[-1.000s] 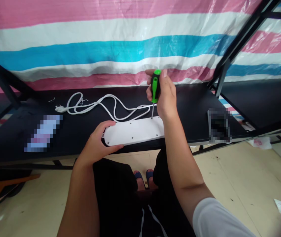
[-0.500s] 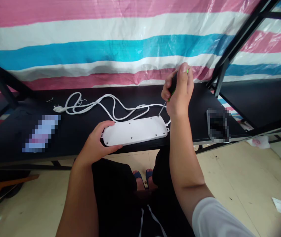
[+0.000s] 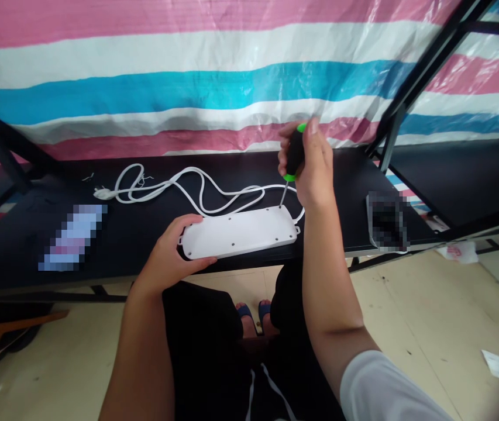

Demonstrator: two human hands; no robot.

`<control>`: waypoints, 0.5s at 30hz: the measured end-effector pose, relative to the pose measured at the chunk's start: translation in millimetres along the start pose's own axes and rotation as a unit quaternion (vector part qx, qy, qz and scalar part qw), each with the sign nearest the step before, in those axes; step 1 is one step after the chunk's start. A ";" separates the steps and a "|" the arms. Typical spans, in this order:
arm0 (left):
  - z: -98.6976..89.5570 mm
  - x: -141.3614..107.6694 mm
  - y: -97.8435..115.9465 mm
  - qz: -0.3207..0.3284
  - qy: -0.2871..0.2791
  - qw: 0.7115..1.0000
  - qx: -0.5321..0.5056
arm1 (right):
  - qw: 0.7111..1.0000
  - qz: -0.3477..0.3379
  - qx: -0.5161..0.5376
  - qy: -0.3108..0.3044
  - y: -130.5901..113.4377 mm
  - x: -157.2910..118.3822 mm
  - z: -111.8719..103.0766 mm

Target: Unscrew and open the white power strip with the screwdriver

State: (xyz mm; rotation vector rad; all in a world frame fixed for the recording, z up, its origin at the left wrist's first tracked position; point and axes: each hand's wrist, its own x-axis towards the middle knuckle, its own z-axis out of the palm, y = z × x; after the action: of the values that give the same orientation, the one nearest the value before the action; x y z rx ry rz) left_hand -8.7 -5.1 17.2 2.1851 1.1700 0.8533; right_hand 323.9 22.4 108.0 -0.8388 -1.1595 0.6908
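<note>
A white power strip (image 3: 244, 231) lies with its screw-holed back face up on the black table, near the front edge. My left hand (image 3: 172, 251) grips its left end, thumb along the near side and fingers at the far side. In my right hand (image 3: 310, 161) is a screwdriver (image 3: 295, 153) with a black and green handle. Its shaft leans slightly, and the tip sits at the hole in the strip's far right corner. From the right end a white cord (image 3: 205, 187) loops behind the strip to a plug (image 3: 103, 193) on the left.
A blurred-out flat object (image 3: 74, 237) lies at the left of the black table (image 3: 130, 234). Another blurred item (image 3: 387, 222) in clear wrapping lies at the right. Striped plastic sheeting (image 3: 188, 82) hangs behind, with dark metal posts (image 3: 392, 140) at both sides.
My right hand has turned and shifted slightly left, bringing the screwdriver more upright with more of its handle showing. The tip stays at the same hole; my left hand and the strip hold still.
</note>
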 end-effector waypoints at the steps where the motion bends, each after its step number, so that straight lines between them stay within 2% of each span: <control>1: 0.2 -0.1 -0.3 0.000 0.000 1.000 0.000 | 1.000 0.005 0.021 -0.013 -2.7 -0.1 -0.1; 3: 0.4 -0.3 -0.7 -0.003 -0.001 1.000 -0.001 | 0.997 0.011 0.070 -0.018 -6.9 -1.0 0.9; 6: 0.3 -0.5 -0.4 -0.007 -0.003 1.000 -0.004 | 0.993 0.001 0.115 0.020 -8.2 -3.2 4.8; 10: -0.4 -0.1 1.5 -0.010 -0.002 1.000 -0.003 | 0.997 -0.029 0.035 0.057 -2.8 -3.6 8.9; 12: -0.7 0.2 3.0 -0.012 -0.001 1.000 0.001 | 0.998 -0.028 0.011 0.050 -0.7 -2.6 9.0; 15: -0.6 0.3 5.0 -0.011 0.001 1.000 0.002 | 0.999 -0.019 0.040 0.019 -1.4 -2.6 8.1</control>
State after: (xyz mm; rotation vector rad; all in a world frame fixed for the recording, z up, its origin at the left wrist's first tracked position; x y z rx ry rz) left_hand -6.3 -7.2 21.1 2.1705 1.1963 0.8447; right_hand 315.4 21.2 109.3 -0.7593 -1.1032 0.6827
